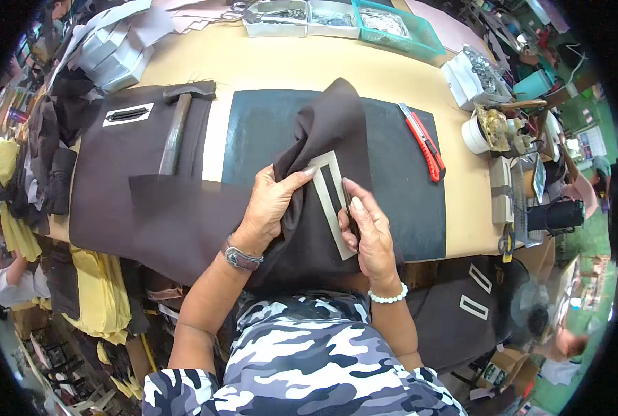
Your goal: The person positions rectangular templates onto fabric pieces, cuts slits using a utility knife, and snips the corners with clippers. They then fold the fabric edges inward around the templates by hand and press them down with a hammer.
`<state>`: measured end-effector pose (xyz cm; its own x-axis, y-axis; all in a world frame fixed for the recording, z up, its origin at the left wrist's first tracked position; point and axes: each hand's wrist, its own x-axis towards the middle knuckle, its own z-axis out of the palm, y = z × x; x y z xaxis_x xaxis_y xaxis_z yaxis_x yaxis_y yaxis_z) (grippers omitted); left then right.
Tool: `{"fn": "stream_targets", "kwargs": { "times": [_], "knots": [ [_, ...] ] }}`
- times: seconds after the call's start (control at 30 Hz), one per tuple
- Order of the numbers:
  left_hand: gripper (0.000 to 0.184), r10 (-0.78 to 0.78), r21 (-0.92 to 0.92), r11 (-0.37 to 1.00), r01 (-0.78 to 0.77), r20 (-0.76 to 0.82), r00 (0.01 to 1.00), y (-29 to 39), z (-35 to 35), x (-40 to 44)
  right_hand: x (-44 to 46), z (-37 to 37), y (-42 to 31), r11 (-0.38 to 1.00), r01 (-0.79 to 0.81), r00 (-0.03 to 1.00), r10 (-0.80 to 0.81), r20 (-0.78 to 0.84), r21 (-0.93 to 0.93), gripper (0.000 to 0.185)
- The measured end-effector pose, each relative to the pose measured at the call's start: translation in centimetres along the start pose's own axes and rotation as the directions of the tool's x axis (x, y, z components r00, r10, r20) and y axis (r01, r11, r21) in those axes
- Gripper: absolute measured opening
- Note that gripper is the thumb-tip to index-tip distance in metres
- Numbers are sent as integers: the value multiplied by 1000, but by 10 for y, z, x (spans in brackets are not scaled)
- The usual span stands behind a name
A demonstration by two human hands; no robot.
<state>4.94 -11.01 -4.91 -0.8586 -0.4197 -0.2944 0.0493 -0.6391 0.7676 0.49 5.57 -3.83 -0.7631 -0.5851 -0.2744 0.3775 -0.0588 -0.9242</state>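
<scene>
A dark brown fabric piece point(340, 121) is bunched up over the table's front edge. On it lies a pale rectangular frame point(342, 238) with a long slot, tilted. My left hand point(267, 204) is closed on the fabric, its thumb pressing the frame's upper left corner. Beside the frame's right edge, my right hand point(370, 229) has its fingers curled around a small dark, narrow thing point(353, 225), partly hidden by the fingers; its kind is unclear. Behind the fabric, a dark cutting mat point(260, 125) lies on the table.
A red utility knife point(425, 142) rests on the mat's right side. To the left, a hammer point(177, 132) lies on stacked dark fabric point(108, 180). White boxes point(277, 28) and a teal basket point(420, 48) line the back; a white tub point(474, 135) stands right.
</scene>
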Motion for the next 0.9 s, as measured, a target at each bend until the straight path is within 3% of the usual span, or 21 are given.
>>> {"fn": "stream_targets", "kwargs": {
  "times": [0.13,0.5,0.9],
  "knots": [
    [21,-55,-65,996,60,76,996,3,5,-6,1,-1,-12,1000,0,1000,0,-24,-25,25],
    [17,-79,-102,990,100,196,977,3,1,-11,6,0,-21,998,-61,998,61,2,-33,27],
    [20,63,57,996,-73,157,986,6,4,-21,8,3,-18,996,-81,996,80,26,36,27]
  ]
}}
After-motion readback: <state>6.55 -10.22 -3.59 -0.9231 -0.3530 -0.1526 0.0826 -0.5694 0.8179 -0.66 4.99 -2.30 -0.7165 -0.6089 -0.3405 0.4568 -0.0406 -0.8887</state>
